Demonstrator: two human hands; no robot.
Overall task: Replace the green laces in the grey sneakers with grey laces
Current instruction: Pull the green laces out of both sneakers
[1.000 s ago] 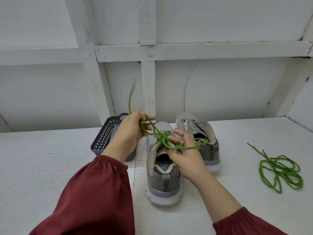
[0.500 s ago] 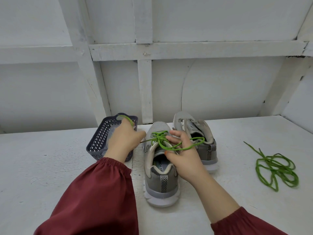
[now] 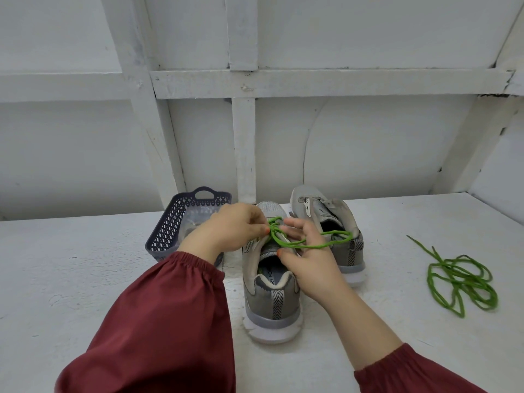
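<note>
Head view. Item: far sneaker point(image 3: 320, 205), laceless; removed green lace point(image 3: 462, 279) loose on bench point(image 3: 85, 279), well apart. Item: near sneaker point(image 3: 272, 304), threaded green lace point(image 3: 326, 245) partly out, left hand point(image 3: 229, 231) pinching it at the eyelets, right hand point(image 3: 309, 268) gripping its loop. Grey laces unfitted; likely under halfway.

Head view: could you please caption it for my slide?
Left hand and right hand hold green lace on sneaker.
</note>
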